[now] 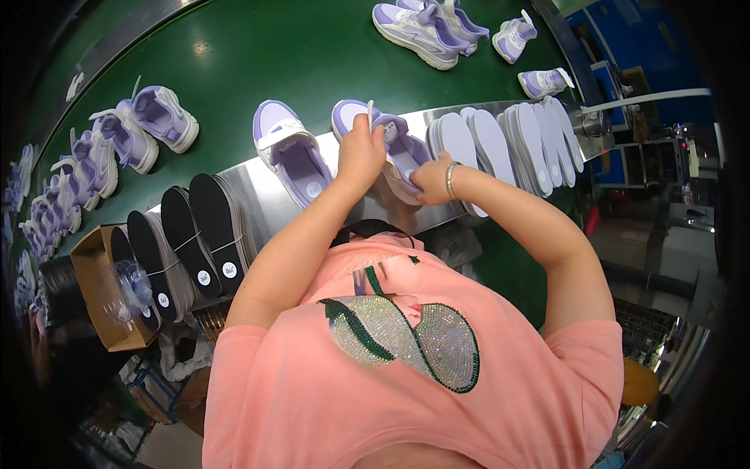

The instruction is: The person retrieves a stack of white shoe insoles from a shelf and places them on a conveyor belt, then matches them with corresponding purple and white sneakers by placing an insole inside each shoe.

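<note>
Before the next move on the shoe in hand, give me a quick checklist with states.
1. Left hand grip on shoe: ok, fingers at its rear edge.
2. Right hand on the shoe's side: ok, touching.
3. Insole inside this shoe: cannot tell, the hands cover the opening.
4. Second shoe beside it on the metal shelf: ok, opening up, insole showing.
5. Light insoles within reach at right: ok, stacked on edge.
6. Dark insoles at left: ok, bundled.
</note>
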Demonstrator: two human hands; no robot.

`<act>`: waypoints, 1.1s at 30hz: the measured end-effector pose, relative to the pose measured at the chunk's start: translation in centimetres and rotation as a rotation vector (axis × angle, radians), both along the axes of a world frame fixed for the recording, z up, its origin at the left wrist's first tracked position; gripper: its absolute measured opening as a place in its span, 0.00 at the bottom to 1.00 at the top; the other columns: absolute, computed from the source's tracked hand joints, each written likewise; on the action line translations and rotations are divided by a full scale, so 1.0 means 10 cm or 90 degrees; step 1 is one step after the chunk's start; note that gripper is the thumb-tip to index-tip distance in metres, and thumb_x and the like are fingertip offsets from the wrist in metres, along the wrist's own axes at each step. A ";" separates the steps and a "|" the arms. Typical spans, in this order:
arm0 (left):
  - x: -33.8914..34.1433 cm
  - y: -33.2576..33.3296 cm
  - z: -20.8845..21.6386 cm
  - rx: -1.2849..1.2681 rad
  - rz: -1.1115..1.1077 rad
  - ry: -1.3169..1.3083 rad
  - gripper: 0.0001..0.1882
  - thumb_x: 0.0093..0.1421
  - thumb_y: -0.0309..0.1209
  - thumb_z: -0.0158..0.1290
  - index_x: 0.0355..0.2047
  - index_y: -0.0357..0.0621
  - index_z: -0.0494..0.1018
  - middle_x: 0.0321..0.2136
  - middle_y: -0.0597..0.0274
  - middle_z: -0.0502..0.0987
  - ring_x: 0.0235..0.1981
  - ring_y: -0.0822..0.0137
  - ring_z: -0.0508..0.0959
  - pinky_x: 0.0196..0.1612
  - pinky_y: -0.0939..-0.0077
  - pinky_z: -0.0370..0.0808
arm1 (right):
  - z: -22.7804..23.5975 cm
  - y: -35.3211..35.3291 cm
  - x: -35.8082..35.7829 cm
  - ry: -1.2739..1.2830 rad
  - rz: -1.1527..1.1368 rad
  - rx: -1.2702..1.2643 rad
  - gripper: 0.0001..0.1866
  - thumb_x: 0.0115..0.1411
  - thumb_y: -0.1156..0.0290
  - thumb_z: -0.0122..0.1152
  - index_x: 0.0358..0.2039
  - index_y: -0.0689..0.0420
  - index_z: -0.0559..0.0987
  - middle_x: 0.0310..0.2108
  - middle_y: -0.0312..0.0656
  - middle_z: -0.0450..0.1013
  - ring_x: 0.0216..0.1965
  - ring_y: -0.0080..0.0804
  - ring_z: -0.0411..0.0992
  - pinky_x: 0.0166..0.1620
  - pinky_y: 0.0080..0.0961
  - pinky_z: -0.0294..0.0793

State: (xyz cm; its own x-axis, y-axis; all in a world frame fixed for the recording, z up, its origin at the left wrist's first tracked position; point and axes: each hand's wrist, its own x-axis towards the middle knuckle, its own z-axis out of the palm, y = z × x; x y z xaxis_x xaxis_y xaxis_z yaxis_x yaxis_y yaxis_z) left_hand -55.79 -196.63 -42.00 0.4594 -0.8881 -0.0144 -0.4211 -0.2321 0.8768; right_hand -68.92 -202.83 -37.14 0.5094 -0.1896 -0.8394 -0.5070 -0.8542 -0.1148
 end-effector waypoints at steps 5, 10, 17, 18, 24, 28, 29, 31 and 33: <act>0.03 -0.06 -0.10 -0.046 0.030 0.076 0.14 0.54 0.35 0.46 0.32 0.33 0.66 0.22 0.47 0.73 0.25 0.51 0.74 0.27 0.64 0.69 | -0.11 -0.03 -0.06 -0.005 0.027 -0.001 0.15 0.48 0.60 0.50 0.31 0.56 0.75 0.29 0.46 0.73 0.36 0.39 0.72 0.46 0.42 0.59; 0.08 -0.07 -0.14 0.065 0.019 0.501 0.16 0.57 0.41 0.46 0.28 0.37 0.70 0.19 0.66 0.70 0.20 0.75 0.67 0.25 0.80 0.64 | 0.04 -0.09 -0.06 -0.402 -0.019 -0.164 0.12 0.51 0.63 0.50 0.35 0.50 0.74 0.25 0.38 0.72 0.31 0.37 0.71 0.40 0.36 0.65; 0.02 -0.17 -0.16 0.092 0.067 0.584 0.17 0.58 0.40 0.44 0.29 0.36 0.70 0.16 0.66 0.68 0.17 0.75 0.65 0.19 0.80 0.62 | -0.18 -0.21 0.07 -0.657 -0.082 -0.311 0.10 0.49 0.68 0.51 0.34 0.49 0.71 0.23 0.37 0.70 0.29 0.35 0.69 0.31 0.32 0.67; 0.06 -0.17 -0.15 0.092 0.078 0.593 0.17 0.58 0.40 0.44 0.29 0.36 0.70 0.17 0.66 0.68 0.17 0.75 0.65 0.19 0.79 0.62 | -0.17 -0.23 0.11 -0.653 -0.096 -0.300 0.08 0.49 0.68 0.51 0.33 0.50 0.72 0.23 0.37 0.69 0.29 0.36 0.69 0.31 0.33 0.67; 0.14 -0.17 -0.85 -0.082 -0.166 -0.332 0.12 0.52 0.31 0.43 0.35 0.37 0.66 0.27 0.50 0.70 0.29 0.56 0.70 0.34 0.63 0.67 | -0.06 -0.25 0.08 -0.575 -0.382 0.129 0.11 0.52 0.64 0.52 0.24 0.59 0.75 0.22 0.42 0.71 0.23 0.28 0.65 0.30 0.26 0.64; -0.08 -0.07 0.08 -0.009 -0.006 0.107 0.20 0.51 0.39 0.47 0.39 0.35 0.65 0.35 0.45 0.69 0.39 0.50 0.68 0.41 0.61 0.65 | 0.01 -0.10 -0.28 -0.687 -0.697 0.261 0.07 0.54 0.71 0.52 0.23 0.59 0.69 0.22 0.33 0.63 0.25 0.19 0.62 0.30 0.16 0.62; -0.16 0.02 0.25 -0.143 0.136 -0.037 0.23 0.49 0.39 0.50 0.42 0.36 0.65 0.39 0.45 0.68 0.43 0.50 0.67 0.45 0.62 0.63 | 0.05 -0.10 -0.34 -0.701 -0.680 0.238 0.05 0.54 0.73 0.51 0.23 0.59 0.68 0.22 0.32 0.62 0.26 0.18 0.61 0.30 0.15 0.61; 0.03 0.33 0.74 -0.335 0.079 -0.144 0.28 0.47 0.42 0.53 0.43 0.36 0.62 0.42 0.46 0.65 0.45 0.49 0.65 0.48 0.60 0.60 | 0.30 0.17 -0.24 -0.784 -0.674 0.223 0.05 0.56 0.73 0.50 0.25 0.59 0.67 0.23 0.32 0.62 0.26 0.18 0.60 0.31 0.14 0.61; 0.05 0.47 0.99 -0.273 -0.116 -0.080 0.26 0.47 0.41 0.53 0.43 0.39 0.62 0.41 0.46 0.66 0.41 0.49 0.66 0.44 0.59 0.62 | 0.45 0.34 -0.23 -0.839 -0.691 0.231 0.05 0.56 0.73 0.49 0.26 0.59 0.66 0.23 0.32 0.62 0.26 0.18 0.60 0.31 0.14 0.60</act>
State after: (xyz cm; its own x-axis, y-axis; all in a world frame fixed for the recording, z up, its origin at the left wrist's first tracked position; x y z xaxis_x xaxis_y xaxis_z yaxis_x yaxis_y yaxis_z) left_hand -55.28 -191.95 -32.05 0.2707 -0.8682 0.4158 -0.5298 0.2262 0.8174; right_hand -71.19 -199.46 -32.61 0.6072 -0.7908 -0.0764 -0.2001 -0.0591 -0.9780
